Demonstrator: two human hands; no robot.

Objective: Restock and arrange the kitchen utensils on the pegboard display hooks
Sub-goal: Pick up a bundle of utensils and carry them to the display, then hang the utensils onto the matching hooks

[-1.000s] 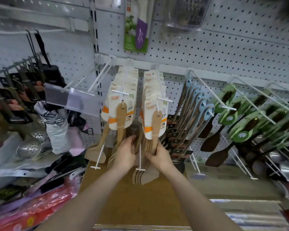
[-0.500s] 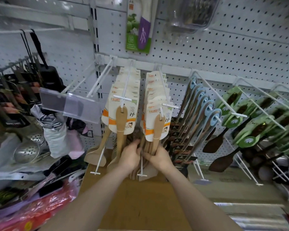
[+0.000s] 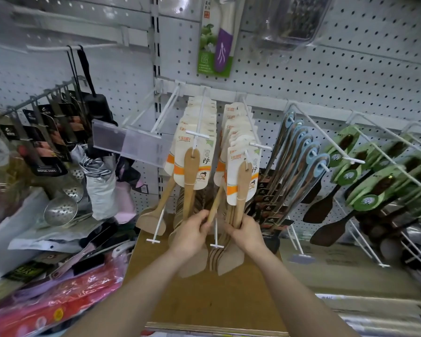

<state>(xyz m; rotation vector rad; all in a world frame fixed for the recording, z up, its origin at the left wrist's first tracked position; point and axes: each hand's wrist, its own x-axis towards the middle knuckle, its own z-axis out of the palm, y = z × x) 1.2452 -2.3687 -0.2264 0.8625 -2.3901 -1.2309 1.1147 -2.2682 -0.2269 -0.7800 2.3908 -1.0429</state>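
Pegboard (image 3: 326, 76) bkgd, 2 rows of wooden spatulas (image 3: 191, 181) hang there. Below their cards (image 3: 197, 152), left hand (image 3: 192, 235) & right hand (image 3: 247, 233) curl fingers (image 3: 203, 219) round handles (image 3: 240, 205). Light, stiff wood; likely grip mid-handle.

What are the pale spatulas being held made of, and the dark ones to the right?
The pale spatulas look like unfinished wood or bamboo: matte tan, faint grain. The dark spatulas seem stained or dark wood, smooth brown; plastic cannot be ruled out.
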